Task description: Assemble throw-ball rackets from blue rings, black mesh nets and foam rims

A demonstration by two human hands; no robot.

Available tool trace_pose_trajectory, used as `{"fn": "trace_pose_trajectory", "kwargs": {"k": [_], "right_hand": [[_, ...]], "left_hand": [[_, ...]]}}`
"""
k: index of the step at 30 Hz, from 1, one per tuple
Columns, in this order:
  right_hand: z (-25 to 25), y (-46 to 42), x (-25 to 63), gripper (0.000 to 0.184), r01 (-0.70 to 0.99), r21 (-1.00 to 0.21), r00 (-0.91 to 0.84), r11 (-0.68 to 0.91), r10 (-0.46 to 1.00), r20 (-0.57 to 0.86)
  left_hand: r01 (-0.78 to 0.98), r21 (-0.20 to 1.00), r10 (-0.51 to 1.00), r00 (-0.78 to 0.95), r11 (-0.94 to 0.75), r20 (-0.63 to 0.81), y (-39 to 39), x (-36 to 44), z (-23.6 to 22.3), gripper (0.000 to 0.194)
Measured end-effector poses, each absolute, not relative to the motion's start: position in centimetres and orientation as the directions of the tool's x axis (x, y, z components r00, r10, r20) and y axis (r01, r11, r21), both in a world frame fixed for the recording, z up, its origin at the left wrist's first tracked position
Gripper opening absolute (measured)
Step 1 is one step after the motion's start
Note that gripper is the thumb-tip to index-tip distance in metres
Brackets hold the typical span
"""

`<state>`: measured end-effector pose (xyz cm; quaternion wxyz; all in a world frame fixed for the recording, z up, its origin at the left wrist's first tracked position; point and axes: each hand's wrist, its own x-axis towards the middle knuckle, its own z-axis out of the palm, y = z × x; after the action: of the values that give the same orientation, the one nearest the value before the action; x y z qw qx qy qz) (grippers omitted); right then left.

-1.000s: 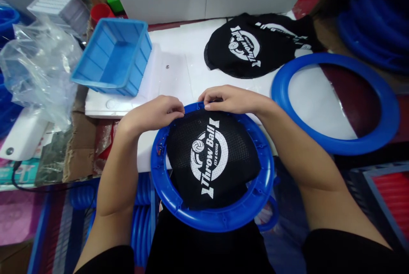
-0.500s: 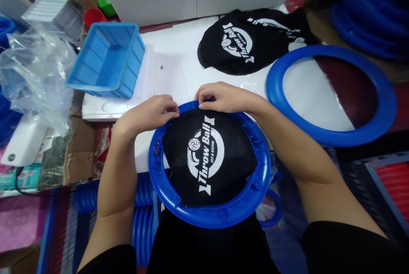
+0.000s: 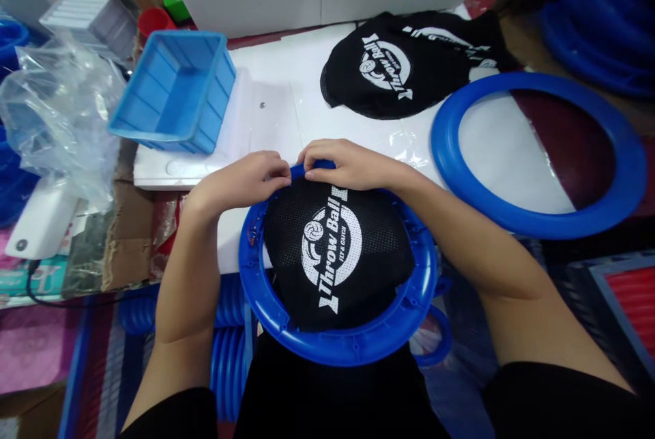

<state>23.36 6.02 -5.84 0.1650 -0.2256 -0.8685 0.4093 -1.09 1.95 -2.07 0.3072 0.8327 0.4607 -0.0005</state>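
Note:
A blue plastic ring (image 3: 353,350) rests at the table's front edge, tilted over my lap. Black mesh fabric (image 3: 379,248) printed "Throw Ball" lies across its opening, with its upper edge at the ring's far rim. There, my left hand (image 3: 256,178) pinches the mesh edge against the rim, fingers closed. Just to its right, my right hand (image 3: 335,164) also pinches the edge, thumb and fingertips bent over the rim. Small wires (image 3: 253,235) show in the ring's left channel. The fingertips hide the spot where mesh and rim meet.
A light blue bin (image 3: 177,91) stands at the back left, beside clear plastic bags (image 3: 61,111) and a white device with a cable (image 3: 44,220). More printed black mesh (image 3: 368,77) lies at the back. Another blue ring (image 3: 445,145) sits at right. Blue rings are stacked below the table.
My right hand has shifted left along the far rim, closer to my left hand. My left hand stays at nearly the same spot on the rim. The view has swayed slightly.

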Motion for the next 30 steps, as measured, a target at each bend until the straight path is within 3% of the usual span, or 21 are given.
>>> {"fn": "trace_pose_trajectory", "kwargs": {"k": [6,10,14,22,30], "right_hand": [[-6.0,6.2,23.2,0.011,0.296,-0.82,-0.824,0.489,0.565,0.039],[-6.4,6.3,22.7,0.012,0.325,-0.802,-0.806,0.502,0.591,0.044],[-6.5,6.3,22.4,0.014,0.342,-0.791,-0.795,0.506,0.605,0.043],[-6.1,5.9,22.2,0.014,0.397,-0.774,-0.755,0.494,0.654,0.031],[-5.6,6.0,22.5,0.017,0.385,-0.781,-0.778,0.492,0.628,0.011]], "left_hand": [[0.783,0.515,0.782,0.547,-0.35,-0.301,1.9,-0.8,-2.0,0.028],[0.764,0.542,0.827,0.524,-0.349,-0.205,1.6,0.1,-1.9,0.03],[0.743,0.565,0.85,0.51,-0.36,-0.13,1.5,1.0,-2.2,0.02],[0.778,0.556,0.871,0.457,-0.293,-0.179,1.9,1.3,-2.7,0.018],[0.74,0.625,0.866,0.458,-0.247,-0.2,2.3,1.1,-2.9,0.024]]}}
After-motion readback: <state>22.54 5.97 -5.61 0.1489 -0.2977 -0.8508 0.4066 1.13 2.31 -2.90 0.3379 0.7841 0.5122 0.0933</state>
